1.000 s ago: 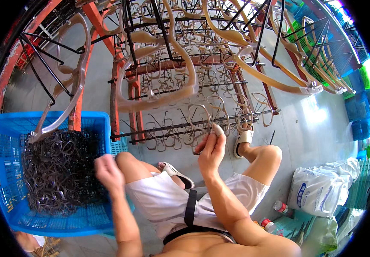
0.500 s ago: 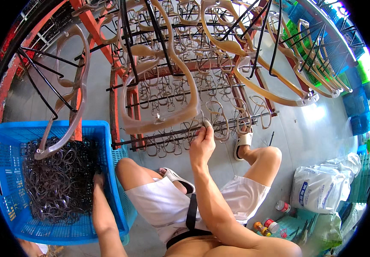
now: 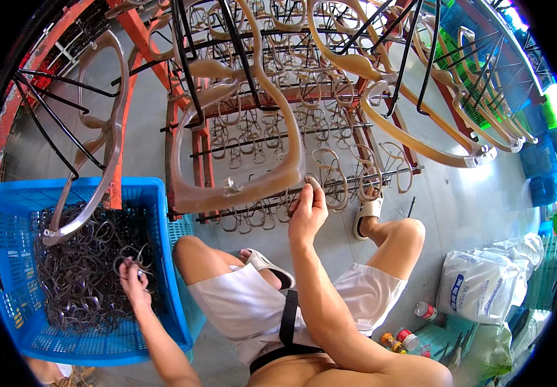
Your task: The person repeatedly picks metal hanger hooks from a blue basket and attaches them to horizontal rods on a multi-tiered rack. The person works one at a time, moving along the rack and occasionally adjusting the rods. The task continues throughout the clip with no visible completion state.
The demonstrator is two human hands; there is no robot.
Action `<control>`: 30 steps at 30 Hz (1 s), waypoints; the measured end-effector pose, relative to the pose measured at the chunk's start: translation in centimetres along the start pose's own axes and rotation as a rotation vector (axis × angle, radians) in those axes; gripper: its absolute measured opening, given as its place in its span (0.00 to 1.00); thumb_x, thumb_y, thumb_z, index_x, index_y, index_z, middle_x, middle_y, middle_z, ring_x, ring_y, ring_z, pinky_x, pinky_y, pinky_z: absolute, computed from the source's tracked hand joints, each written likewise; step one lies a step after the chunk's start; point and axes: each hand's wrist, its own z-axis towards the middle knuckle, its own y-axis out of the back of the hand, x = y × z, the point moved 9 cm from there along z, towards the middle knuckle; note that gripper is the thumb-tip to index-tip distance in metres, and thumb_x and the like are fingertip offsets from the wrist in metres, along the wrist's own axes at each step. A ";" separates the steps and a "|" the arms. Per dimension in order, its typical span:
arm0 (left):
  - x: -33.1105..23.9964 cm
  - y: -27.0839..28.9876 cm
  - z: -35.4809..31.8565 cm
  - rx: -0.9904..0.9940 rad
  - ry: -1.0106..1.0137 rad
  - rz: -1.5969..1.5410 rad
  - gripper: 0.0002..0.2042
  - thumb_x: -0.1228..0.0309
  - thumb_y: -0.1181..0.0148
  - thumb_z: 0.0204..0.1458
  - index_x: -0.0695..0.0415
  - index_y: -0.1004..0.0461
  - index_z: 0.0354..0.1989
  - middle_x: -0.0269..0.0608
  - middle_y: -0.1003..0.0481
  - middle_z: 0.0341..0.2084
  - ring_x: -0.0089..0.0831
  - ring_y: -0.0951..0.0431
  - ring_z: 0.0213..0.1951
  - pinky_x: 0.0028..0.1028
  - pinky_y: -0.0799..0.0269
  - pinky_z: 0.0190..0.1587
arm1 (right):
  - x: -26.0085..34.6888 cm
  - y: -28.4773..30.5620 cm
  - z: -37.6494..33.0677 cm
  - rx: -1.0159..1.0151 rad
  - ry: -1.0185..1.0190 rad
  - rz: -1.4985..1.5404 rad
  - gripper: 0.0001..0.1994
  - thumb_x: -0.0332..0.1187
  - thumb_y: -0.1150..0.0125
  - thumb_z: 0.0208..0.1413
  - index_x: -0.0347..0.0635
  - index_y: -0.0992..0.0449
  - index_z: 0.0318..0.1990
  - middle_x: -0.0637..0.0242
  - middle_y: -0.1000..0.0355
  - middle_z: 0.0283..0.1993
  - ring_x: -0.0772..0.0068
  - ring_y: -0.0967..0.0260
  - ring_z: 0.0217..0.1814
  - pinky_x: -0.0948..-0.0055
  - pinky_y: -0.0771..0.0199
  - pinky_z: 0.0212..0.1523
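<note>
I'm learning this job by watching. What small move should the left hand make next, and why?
Probably lift the left hand out of the blue basket with the frame it pinches; the right hand is already up at the rack rod.

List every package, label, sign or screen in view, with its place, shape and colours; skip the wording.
White sack: lower right on the floor, bulging plastic bag, white with a blue printed patch.
Small bottles: beside the sack's lower left, round, red caps, light labels.
Green bag: beneath the sack, translucent, crumpled.
No signs or screens show.
</note>
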 end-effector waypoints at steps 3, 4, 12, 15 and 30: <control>1.7 -1.5 -1.8 0.033 0.142 -0.029 0.04 0.68 0.45 0.55 0.53 0.28 0.35 0.26 0.32 0.21 0.12 0.39 0.15 0.12 0.51 0.12 | 0.1 -0.2 0.4 0.005 -0.002 0.062 0.10 0.32 0.52 0.61 0.39 0.28 0.45 0.78 0.41 0.18 0.89 0.49 0.15 0.85 0.49 0.14; 1.7 -1.3 -1.8 0.022 0.139 -0.016 0.04 0.68 0.45 0.55 0.53 0.28 0.35 0.26 0.32 0.21 0.12 0.39 0.15 0.13 0.51 0.12 | 0.2 -0.2 0.4 0.017 -0.010 0.046 0.10 0.32 0.52 0.61 0.39 0.28 0.45 0.78 0.41 0.18 0.89 0.49 0.15 0.85 0.49 0.14; 1.3 -1.1 -1.0 0.055 0.001 0.313 0.03 0.72 0.41 0.50 0.57 0.27 0.29 0.26 0.31 0.20 0.12 0.38 0.17 0.15 0.47 0.17 | 0.6 -0.1 0.0 -0.024 -0.002 -0.076 0.12 0.33 0.54 0.63 0.39 0.30 0.49 0.80 0.44 0.18 0.90 0.50 0.16 0.85 0.48 0.14; 3.8 -0.5 0.6 0.043 -0.077 0.527 0.03 0.76 0.40 0.47 0.61 0.27 0.27 0.29 0.29 0.22 0.19 0.33 0.23 0.22 0.38 0.27 | 0.3 -0.3 0.0 -0.027 0.017 -0.107 0.13 0.33 0.54 0.63 0.38 0.30 0.50 0.80 0.45 0.18 0.90 0.51 0.16 0.85 0.48 0.15; -0.8 0.8 -1.8 -0.116 -0.016 0.207 0.08 0.73 0.45 0.53 0.61 0.25 0.38 0.29 0.29 0.20 0.14 0.36 0.16 0.15 0.41 0.17 | 0.5 -1.6 -0.4 0.154 0.109 -0.332 0.11 0.31 0.51 0.61 0.37 0.28 0.47 0.76 0.41 0.18 0.86 0.48 0.18 0.81 0.45 0.17</control>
